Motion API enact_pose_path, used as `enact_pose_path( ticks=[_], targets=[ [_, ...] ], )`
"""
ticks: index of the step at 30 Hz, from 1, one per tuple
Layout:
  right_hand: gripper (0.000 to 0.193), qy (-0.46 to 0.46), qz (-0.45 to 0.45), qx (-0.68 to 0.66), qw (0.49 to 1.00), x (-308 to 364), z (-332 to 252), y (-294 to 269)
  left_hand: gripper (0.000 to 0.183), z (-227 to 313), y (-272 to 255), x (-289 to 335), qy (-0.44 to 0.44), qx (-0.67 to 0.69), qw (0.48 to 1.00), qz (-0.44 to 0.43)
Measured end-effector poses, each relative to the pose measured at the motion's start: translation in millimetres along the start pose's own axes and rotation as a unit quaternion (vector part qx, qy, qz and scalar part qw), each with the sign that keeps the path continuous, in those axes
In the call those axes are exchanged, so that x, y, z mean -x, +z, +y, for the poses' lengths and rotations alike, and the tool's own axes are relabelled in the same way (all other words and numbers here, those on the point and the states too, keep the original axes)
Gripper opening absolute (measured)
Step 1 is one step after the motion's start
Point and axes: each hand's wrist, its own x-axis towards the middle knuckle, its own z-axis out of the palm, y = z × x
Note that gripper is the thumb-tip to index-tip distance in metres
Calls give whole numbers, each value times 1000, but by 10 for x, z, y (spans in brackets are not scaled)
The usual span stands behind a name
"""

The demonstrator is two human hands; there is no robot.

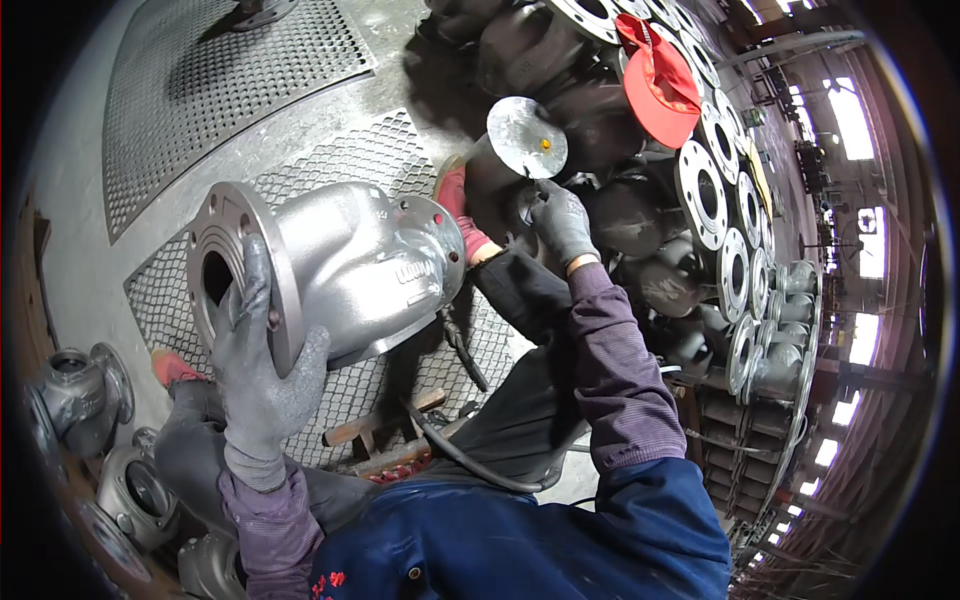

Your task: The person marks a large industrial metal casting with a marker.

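Observation:
In front of me a silver-grey cast valve body (pixel 360 265) lies on its side, with a wide round flange on its left and a smaller one on its right. My left hand (pixel 262 370), in a grey glove, grips the wide flange, fingers along its face and thumb at the rim. To the right of the casting, my gloved right hand (pixel 562 220) is closed, its fingertips just below a round grey disc (pixel 520 135) bearing a yellow-orange spot. Whatever sits between those fingers is hidden or too small to tell.
Dark flanged castings (pixel 640 210) are piled at the right, a red cap (pixel 662 85) on top. More castings (pixel 75 390) stand at the lower left. Metal mesh (pixel 330 160) covers part of the floor. A dark hose (pixel 450 445) crosses near my legs, beside a wooden piece (pixel 375 425).

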Motion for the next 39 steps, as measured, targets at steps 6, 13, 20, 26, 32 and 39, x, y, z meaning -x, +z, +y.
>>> enact_pose_path(
  ticks=[6,13,20,26,32,39],
  targets=[
    [34,2,-129,-282,951,24,-3,-196,74,-31,19,7,-5,-38,999,10],
    [50,12,-281,-406,869,744,-594,-352,72,31,16,20,-11,0,1000,12],
    [33,-200,-171,113,958,738,-830,44,77,167,15,131,-74,111,991,-17],
    [31,-195,-251,249,915,577,-879,184,76,183,17,177,-70,130,988,-55],
    [30,-174,-252,267,913,601,-850,214,74,221,43,167,-57,99,991,-76],
    [27,-177,-250,257,917,617,-730,303,73,276,34,172,-79,86,987,-113]
  ],
)
